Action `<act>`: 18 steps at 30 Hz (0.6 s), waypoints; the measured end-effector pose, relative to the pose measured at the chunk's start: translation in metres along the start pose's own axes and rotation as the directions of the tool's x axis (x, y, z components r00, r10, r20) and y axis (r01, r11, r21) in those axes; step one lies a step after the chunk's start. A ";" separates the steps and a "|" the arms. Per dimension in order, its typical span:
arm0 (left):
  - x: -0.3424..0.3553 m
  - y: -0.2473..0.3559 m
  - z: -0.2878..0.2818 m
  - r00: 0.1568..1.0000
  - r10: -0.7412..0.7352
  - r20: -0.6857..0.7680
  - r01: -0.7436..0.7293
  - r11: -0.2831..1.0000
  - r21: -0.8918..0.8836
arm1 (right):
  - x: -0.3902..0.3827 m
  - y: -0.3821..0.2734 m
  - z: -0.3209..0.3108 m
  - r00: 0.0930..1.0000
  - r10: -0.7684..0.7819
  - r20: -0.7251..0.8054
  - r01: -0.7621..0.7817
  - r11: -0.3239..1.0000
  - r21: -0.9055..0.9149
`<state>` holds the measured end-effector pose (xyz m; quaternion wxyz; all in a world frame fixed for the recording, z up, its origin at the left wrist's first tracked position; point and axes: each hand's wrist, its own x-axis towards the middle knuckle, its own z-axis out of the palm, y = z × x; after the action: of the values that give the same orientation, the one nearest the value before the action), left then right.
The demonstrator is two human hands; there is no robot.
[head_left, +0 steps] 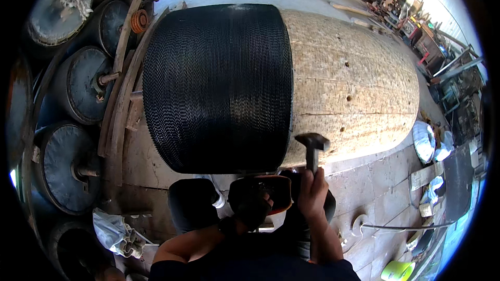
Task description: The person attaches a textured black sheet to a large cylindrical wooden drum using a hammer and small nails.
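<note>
My right hand (312, 190) is wrapped round the handle of a hammer (312, 144), its head raised in front of the big roller. My left hand (254, 211), in a dark glove with bare fingertips, is down inside a dark container with an orange rim (289, 190) between my knees. Its fingers look curled together; the container's contents and anything in the fingers are lost in shadow. Across the far side of my knees lies the large wooden roller (354, 83), with drilled holes along its planks. Black ridged wire-like covering (219, 88) wraps its left part.
Several dark drums with shafts (70, 166) stand on the left, beside long wooden planks (122, 93). A white cloth or sack (115, 233) lies at lower left. Plastic-wrapped bundles (423, 140), a thin rod (406, 227) and a yellow-green bucket (398, 270) are on the right.
</note>
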<state>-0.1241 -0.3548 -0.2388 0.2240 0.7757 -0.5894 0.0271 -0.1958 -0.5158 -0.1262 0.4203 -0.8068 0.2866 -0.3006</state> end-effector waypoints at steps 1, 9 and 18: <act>0.001 0.000 0.003 1.000 -0.002 -0.030 0.002 1.000 0.014 | -0.003 -0.003 -0.003 1.000 0.006 -0.011 -0.005 0.995 0.098; -0.014 0.000 -0.001 0.986 0.122 -0.112 -0.120 0.992 0.026 | 0.007 0.016 0.014 0.998 -0.035 0.060 0.047 0.974 -0.221; 0.045 -0.015 -0.073 0.937 0.086 -0.338 -0.125 0.988 -0.095 | 0.005 0.026 0.010 0.948 -0.284 -0.141 0.231 0.923 -0.308</act>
<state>-0.0799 -0.3647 -0.1641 0.3629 0.7128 -0.5846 0.1356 -0.1913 -0.5267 -0.1518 0.2269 -0.8590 0.2555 -0.3812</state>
